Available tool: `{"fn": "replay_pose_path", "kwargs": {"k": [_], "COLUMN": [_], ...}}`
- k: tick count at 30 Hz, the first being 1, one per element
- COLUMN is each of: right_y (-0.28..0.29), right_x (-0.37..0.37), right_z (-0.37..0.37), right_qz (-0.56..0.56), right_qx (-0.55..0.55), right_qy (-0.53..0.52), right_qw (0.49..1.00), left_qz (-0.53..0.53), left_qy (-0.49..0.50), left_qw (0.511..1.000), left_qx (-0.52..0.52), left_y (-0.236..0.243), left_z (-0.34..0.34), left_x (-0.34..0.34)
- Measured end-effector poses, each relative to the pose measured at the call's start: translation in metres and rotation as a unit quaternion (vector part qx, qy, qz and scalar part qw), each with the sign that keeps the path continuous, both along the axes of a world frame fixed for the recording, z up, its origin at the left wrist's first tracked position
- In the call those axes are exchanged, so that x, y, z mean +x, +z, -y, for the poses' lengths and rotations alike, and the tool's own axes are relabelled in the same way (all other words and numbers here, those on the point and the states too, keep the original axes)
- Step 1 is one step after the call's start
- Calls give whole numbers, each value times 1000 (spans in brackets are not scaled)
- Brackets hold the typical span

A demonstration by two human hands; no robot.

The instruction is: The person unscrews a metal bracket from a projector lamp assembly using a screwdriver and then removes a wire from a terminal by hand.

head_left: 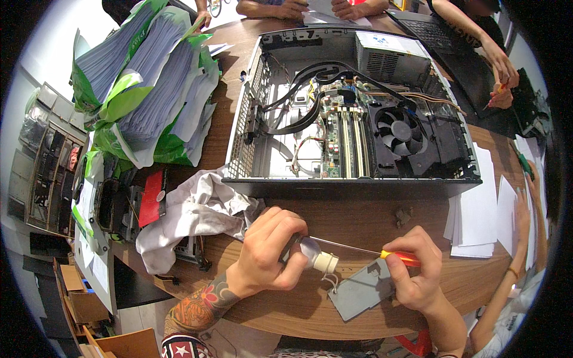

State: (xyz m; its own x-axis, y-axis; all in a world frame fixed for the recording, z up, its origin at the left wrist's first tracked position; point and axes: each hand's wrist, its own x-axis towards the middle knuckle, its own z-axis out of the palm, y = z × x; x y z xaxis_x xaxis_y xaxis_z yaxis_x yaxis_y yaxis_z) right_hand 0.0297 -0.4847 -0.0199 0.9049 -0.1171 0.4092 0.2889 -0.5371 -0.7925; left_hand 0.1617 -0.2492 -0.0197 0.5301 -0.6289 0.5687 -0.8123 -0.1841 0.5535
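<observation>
My left hand [268, 253] is closed on a small shiny, translucent object with a cream cylindrical end [324, 262], a thin looped wire hanging below it. My right hand [418, 268] grips a screwdriver [399, 256] with a yellow and red handle; its long thin shaft reaches left to my left hand's fingers. Under both, a grey flat plate [352, 295] lies on the wooden table [280, 310]. Just beyond my hands sits an open black computer case [352, 188] with cables, a fan and boards inside. A crumpled white cloth [179, 221] lies left of my left hand.
Paper bundles in green wrappers [143, 101] are piled at left, near a red card [154, 197]. Paper sheets [471, 221] lie at right. Other people's hands [501, 83] work around the table's far and right sides, one near a laptop [418, 30]. Cardboard boxes [77, 280] stand at lower left.
</observation>
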Motion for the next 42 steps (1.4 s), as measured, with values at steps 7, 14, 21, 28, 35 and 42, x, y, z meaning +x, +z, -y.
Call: {"fn": "replay_pose_path", "kwargs": {"k": [7, 14, 21, 28, 35, 42], "right_y": [-1, 0, 0, 1, -3, -2], "right_x": [1, 0, 0, 0, -2, -1], "right_z": [0, -1, 0, 0, -2, 0], "right_qz": [7, 11, 7, 4, -5, -6], "right_qx": [0, 2, 3, -1, 16, -17], "right_qy": [1, -2, 2, 6, 10, 16], "right_qw": [1000, 1000, 1000, 1000, 1000, 1000], "left_qz": [2, 3, -4, -10, -8, -6], "left_qy": [3, 4, 4, 6, 9, 11], "left_qw": [1000, 1000, 1000, 1000, 1000, 999], "left_qx": [1, 4, 1, 23, 28, 36], "left_y": [2, 2, 2, 2, 3, 4], "left_z": [0, 0, 0, -2, -3, -2], "left_x": [0, -2, -2, -2, -2, -3]}}
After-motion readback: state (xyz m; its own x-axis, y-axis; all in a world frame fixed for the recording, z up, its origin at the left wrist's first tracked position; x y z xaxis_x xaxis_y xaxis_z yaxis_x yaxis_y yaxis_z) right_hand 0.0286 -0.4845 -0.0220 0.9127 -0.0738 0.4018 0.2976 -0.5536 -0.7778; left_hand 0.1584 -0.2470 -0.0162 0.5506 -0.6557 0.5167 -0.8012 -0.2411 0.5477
